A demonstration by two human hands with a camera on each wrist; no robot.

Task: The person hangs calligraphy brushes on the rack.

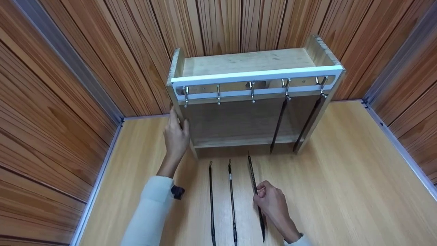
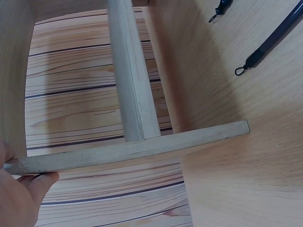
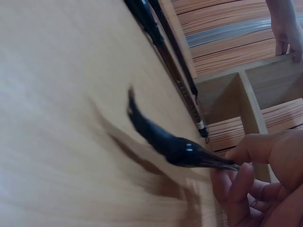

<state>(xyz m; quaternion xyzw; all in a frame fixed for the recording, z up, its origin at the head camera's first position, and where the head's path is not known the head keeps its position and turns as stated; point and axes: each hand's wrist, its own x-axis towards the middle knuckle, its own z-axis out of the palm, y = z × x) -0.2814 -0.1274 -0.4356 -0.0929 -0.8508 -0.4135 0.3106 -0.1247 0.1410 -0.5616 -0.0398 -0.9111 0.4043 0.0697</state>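
Note:
With thumb and fingers, my right hand (image 1: pixel 273 201) pinches a dark calligraphy brush (image 1: pixel 252 174) by its handle. Its loop end points toward the rack, and the right wrist view shows the dark bristle head (image 3: pixel 161 142) raised off the table with a shadow beneath. My left hand (image 1: pixel 176 135) grips the left side panel (image 2: pixel 128 152) of a wooden rack (image 1: pixel 252 141), thumb and fingers on opposite faces. Two more brushes, one at left (image 1: pixel 211 201) and one with a pale band (image 1: pixel 232 201), lie side by side on the table.
Two brushes, one inner (image 1: pixel 279 126) and one outer (image 1: pixel 309 123), hang from hooks at the rack's right. Bare metal hooks (image 1: pixel 218 94) line the rest of its white rail (image 1: pixel 239 76). Plank walls (image 1: pixel 218 27) surround the wooden table (image 1: pixel 362 177).

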